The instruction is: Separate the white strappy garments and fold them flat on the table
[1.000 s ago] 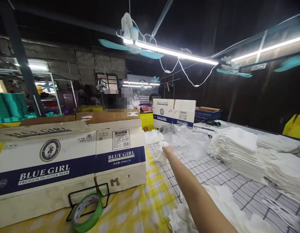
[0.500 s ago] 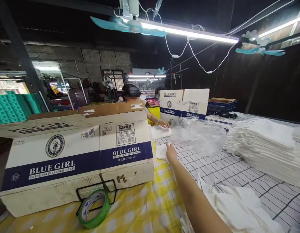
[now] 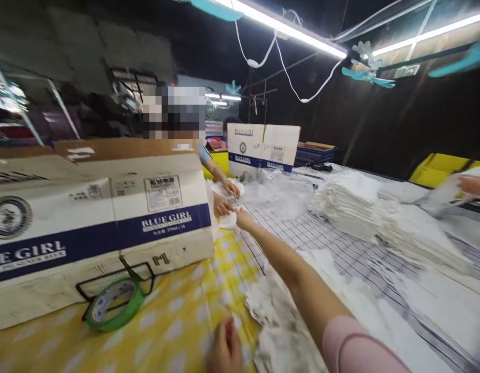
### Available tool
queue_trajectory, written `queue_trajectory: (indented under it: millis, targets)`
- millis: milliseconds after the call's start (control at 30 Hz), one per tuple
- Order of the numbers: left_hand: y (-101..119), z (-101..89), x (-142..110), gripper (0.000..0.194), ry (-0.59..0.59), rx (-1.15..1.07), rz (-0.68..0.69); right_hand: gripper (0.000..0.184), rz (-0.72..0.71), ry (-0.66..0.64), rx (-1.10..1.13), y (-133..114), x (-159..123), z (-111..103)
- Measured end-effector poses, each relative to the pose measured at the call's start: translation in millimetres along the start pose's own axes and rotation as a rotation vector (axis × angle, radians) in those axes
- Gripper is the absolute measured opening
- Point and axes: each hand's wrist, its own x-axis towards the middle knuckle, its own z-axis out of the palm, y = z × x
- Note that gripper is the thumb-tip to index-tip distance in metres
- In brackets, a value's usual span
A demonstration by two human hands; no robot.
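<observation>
My right hand [image 3: 244,218] reaches far forward over the table, its fingers closed on a small white fabric piece [image 3: 228,222]. A co-worker's hand [image 3: 223,207] touches the same piece from behind the big Blue Girl carton [image 3: 107,207], and that person's other hand [image 3: 232,187] rests on more white fabric just beyond. My left hand [image 3: 224,351] lies blurred and flat at the bottom edge on the yellow checked cloth [image 3: 185,316]. It sits next to a crumpled heap of white pieces [image 3: 274,321].
A green tape roll [image 3: 112,306] on a black wire holder lies in front of the carton. Tall stacks of white pieces [image 3: 356,207] fill the right side. Clear plastic [image 3: 278,191] and a second carton [image 3: 263,147] stand farther back. Another person's hand [image 3: 473,185] works at far right.
The view swung left and down. My right hand pushed the small white piece forward to the co-worker's hands, which came out past the carton. My left hand came into view at the bottom.
</observation>
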Motion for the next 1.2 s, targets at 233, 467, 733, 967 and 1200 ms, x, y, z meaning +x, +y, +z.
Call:
queue_trajectory:
  millis: [233,467,733,967,1200]
  targets:
    - [0,0.1,2,0.027,0.008,0.112,0.135,0.029,-0.245,-0.197,0.076,61,-170,-56]
    - [17,-2.9,-5,0.028,0.004,0.144,0.189,0.03,-0.046,0.035,0.229,120,-408,-53]
    - [21,-4.9,-11,0.039,-0.111,-0.033,0.162,0.037,0.135,0.264,0.385,109,-532,12]
    - [47,3.1,-38,0.036,-0.284,-0.052,0.233,0.033,0.044,0.333,0.508,71,-497,10]
    - [69,-4.0,-48,0.035,-0.368,-0.18,0.157,0.042,-0.006,0.39,0.506,32,-397,-2]
